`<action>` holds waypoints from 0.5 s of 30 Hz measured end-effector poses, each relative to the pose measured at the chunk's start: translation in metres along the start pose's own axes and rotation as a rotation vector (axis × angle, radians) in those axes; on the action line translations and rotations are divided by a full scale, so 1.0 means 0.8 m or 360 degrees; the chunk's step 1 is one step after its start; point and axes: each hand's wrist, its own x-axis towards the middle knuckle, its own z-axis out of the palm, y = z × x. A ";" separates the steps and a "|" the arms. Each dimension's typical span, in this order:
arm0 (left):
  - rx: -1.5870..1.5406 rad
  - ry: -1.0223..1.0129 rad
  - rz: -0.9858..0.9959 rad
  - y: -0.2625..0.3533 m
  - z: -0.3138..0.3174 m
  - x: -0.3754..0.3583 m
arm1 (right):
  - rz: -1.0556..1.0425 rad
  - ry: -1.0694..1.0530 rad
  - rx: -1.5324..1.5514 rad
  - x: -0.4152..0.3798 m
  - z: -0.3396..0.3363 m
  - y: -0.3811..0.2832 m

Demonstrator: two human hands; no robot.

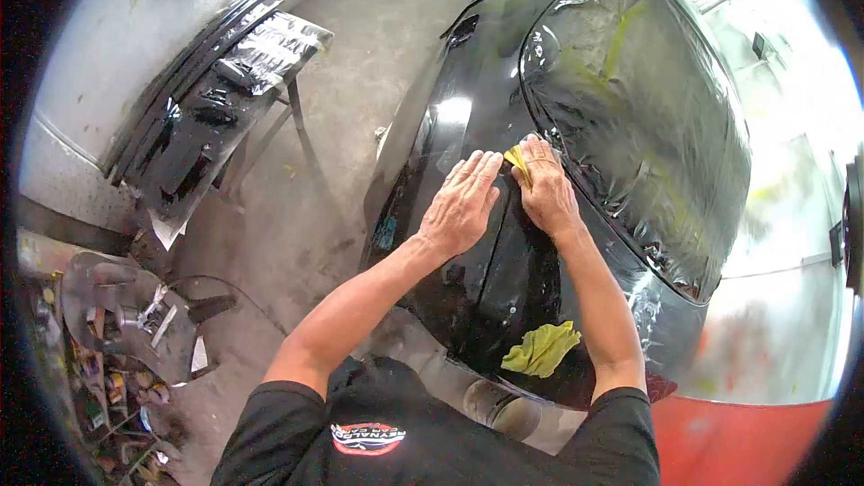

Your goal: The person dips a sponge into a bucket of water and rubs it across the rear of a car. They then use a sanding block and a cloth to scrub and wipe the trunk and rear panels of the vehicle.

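Below me is a glossy black car (490, 54), its window area covered by clear plastic film (630, 99) with yellowish overspray. My right hand (546, 187) presses a folded yellow cloth (517, 158) on the panel beside the film's edge, the cloth showing between thumb and fingers. Just left of it, my left hand (462, 202) lies flat on the black panel, fingers stretched and close together, with nothing visible in it. A crumpled yellow-green cloth (542, 349) rests on the car nearer to my body.
On the left, black parts and plastic-wrapped pieces lie on a stand (292, 99). At the lower left are a round-topped stool or cart (126, 315) and a cluttered pile of tools and cans (117, 405). A red surface (738, 441) is at the lower right.
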 end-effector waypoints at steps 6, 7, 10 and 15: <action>-0.0052 -0.0002 0.0031 -0.001 -0.002 -0.001 | 0.0105 -0.0062 0.0034 -0.037 -0.004 -0.026; -0.0061 -0.0002 0.0033 -0.001 -0.003 -0.001 | 0.0097 -0.0076 -0.0026 -0.032 0.000 -0.021; -0.0105 -0.0022 0.0024 -0.005 -0.004 0.001 | 0.0235 -0.0004 0.0001 0.013 0.009 -0.013; -0.0131 -0.0073 0.0028 -0.007 -0.007 -0.001 | 0.0429 -0.0056 0.0115 -0.030 0.008 -0.054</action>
